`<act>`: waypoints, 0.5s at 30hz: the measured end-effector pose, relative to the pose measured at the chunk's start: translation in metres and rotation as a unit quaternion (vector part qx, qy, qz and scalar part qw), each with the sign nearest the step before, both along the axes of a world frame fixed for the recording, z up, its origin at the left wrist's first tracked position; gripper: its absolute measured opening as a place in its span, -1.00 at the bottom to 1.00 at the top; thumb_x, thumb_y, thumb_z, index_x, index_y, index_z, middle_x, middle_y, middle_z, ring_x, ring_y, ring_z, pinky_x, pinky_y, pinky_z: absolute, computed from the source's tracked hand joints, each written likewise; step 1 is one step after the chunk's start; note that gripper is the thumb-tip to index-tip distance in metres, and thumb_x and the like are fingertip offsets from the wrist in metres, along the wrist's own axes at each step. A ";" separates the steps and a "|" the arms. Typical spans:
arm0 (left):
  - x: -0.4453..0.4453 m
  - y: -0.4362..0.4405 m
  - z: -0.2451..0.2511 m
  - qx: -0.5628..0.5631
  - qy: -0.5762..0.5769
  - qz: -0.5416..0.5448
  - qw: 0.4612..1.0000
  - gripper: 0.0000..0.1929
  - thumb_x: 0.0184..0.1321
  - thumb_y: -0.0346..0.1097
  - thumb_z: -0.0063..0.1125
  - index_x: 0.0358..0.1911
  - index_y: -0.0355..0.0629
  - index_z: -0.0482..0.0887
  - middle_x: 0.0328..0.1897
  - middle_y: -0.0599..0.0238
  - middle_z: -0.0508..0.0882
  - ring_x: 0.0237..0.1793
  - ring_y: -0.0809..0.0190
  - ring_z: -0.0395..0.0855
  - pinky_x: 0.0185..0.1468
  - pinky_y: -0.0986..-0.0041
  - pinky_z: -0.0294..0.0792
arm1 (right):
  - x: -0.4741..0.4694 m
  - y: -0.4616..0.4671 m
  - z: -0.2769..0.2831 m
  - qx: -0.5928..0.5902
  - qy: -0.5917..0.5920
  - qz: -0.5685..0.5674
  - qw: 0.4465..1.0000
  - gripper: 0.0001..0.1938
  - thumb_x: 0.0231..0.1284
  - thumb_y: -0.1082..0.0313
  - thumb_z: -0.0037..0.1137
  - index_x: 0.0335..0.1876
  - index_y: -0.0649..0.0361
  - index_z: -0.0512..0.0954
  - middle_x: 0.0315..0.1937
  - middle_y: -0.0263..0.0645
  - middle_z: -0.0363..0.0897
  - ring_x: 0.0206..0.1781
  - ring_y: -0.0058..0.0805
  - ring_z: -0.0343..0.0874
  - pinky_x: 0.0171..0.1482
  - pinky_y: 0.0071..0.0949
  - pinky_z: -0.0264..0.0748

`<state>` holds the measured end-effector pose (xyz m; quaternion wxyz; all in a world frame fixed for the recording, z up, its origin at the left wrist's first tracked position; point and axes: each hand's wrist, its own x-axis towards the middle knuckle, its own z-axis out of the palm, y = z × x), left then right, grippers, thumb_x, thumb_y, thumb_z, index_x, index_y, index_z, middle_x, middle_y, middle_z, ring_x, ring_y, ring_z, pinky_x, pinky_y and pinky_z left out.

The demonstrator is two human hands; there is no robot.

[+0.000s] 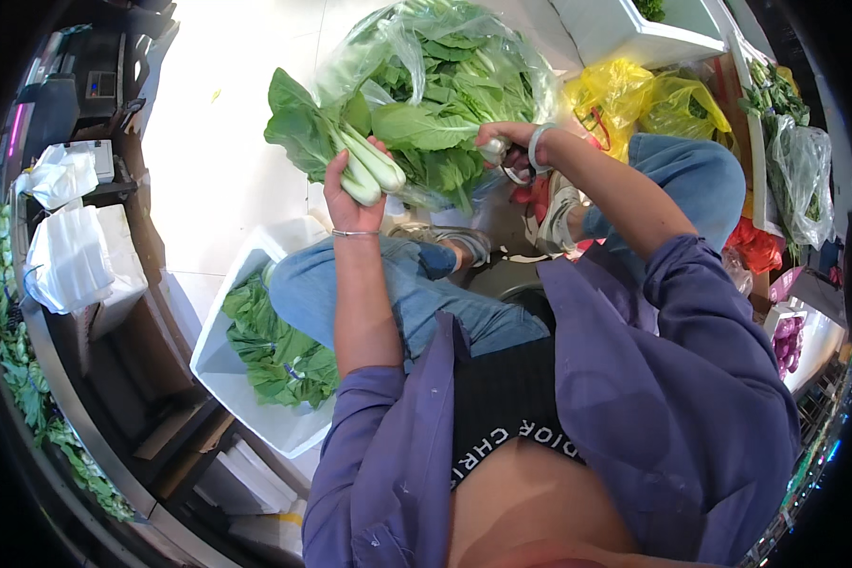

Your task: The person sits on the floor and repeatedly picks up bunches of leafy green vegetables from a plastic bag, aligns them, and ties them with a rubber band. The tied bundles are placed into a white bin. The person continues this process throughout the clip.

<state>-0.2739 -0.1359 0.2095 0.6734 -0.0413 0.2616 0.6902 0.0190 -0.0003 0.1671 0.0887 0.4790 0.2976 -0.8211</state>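
Two or so heads of leafy bok choy (358,160) lie across my left hand (355,181), their pale stalks pointing right and leaves up to the left. My right hand (515,145) grips the white stem base of another bok choy (426,128), whose leaf stretches left over the pile. Something small and dark (517,172) shows under the right fingers; I cannot tell what it is. Just beyond both hands sits a large clear plastic bag (415,53), opened around a heap of loose greens (461,78).
At my left knee stands a white foam box (255,419) holding greens bundled with blue ties (277,348). Yellow plastic bags (614,92) and another foam box (610,35) are at the upper right. Shelving (163,426) with white plastic bags (67,259) borders the left side.
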 end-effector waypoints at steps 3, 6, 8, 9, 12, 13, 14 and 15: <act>0.012 -0.006 0.003 0.011 -0.031 -0.010 0.999 -0.47 0.20 -0.23 0.26 0.21 -0.31 0.44 0.09 -0.02 0.64 0.13 -0.05 0.61 0.27 0.06 0.47 | 0.004 -0.005 0.031 0.016 0.016 -0.012 1.000 -0.66 0.00 -0.11 0.31 -0.38 -0.04 0.52 -0.48 -0.26 0.64 -0.77 -0.79 0.12 -0.75 -0.74 0.01; 0.034 -0.018 0.007 0.049 -0.090 -0.014 0.995 -0.42 0.16 -0.20 0.30 0.22 -0.30 0.43 0.11 0.07 0.59 0.15 0.01 0.56 0.31 0.12 0.42 | 0.006 -0.019 0.057 0.020 0.048 -0.080 0.995 -0.65 0.11 -0.04 0.25 -0.34 0.09 0.48 -0.36 -0.19 0.64 -0.72 -0.76 0.15 -0.74 -0.74 0.02; 0.050 -0.027 0.010 0.112 -0.184 0.030 0.976 -0.37 0.15 -0.19 0.31 0.26 -0.28 0.41 0.14 0.10 0.59 0.15 0.07 0.56 0.31 0.16 0.42 | 0.007 -0.030 0.074 -0.011 0.091 -0.129 0.987 -0.64 0.12 -0.04 0.24 -0.31 0.11 0.48 -0.33 -0.18 0.64 -0.71 -0.75 0.16 -0.74 -0.74 0.03; 0.056 -0.031 0.012 0.140 -0.230 0.051 0.962 -0.35 0.14 -0.19 0.32 0.29 -0.28 0.39 0.15 0.11 0.60 0.15 0.10 0.56 0.31 0.17 0.42 | 0.007 -0.034 0.083 -0.024 0.117 -0.154 0.981 -0.64 0.13 -0.04 0.24 -0.29 0.11 0.47 -0.31 -0.17 0.63 -0.70 -0.75 0.16 -0.74 -0.74 0.03; 0.062 -0.037 0.017 0.230 -0.363 0.073 0.900 -0.30 0.10 -0.18 0.36 0.31 -0.23 0.36 0.14 0.20 0.54 0.13 0.16 0.52 0.33 0.25 0.39 | 0.000 -0.042 0.113 0.001 0.179 -0.175 0.968 -0.60 0.14 -0.07 0.23 -0.28 0.16 0.49 -0.30 -0.21 0.62 -0.69 -0.77 0.17 -0.74 -0.75 0.04; 0.063 -0.038 0.017 0.246 -0.405 0.088 0.876 -0.29 0.09 -0.18 0.37 0.32 -0.22 0.36 0.13 0.20 0.53 0.12 0.17 0.52 0.33 0.26 0.39 | -0.004 -0.045 0.123 0.017 0.192 -0.182 0.964 -0.59 0.14 -0.08 0.24 -0.29 0.17 0.50 -0.33 -0.23 0.62 -0.70 -0.78 0.17 -0.75 -0.75 0.03; 0.063 -0.038 0.017 0.244 -0.413 0.086 0.873 -0.27 0.07 -0.14 0.39 0.31 -0.23 0.38 0.25 0.16 0.49 0.19 0.12 0.51 0.33 0.27 0.39 | -0.009 -0.046 0.133 0.046 0.159 -0.196 0.966 -0.62 0.12 -0.07 0.26 -0.28 0.13 0.54 -0.36 -0.28 0.61 -0.70 -0.80 0.15 -0.74 -0.75 0.00; 0.063 -0.038 0.015 0.217 -0.343 0.064 0.912 -0.27 0.07 -0.13 0.39 0.31 -0.23 0.38 0.29 0.15 0.47 0.22 0.10 0.50 0.33 0.26 0.40 | -0.016 -0.049 0.142 0.073 0.141 -0.176 0.972 -0.63 0.11 -0.08 0.27 -0.30 0.11 0.55 -0.38 -0.31 0.61 -0.69 -0.80 0.14 -0.72 -0.74 -0.03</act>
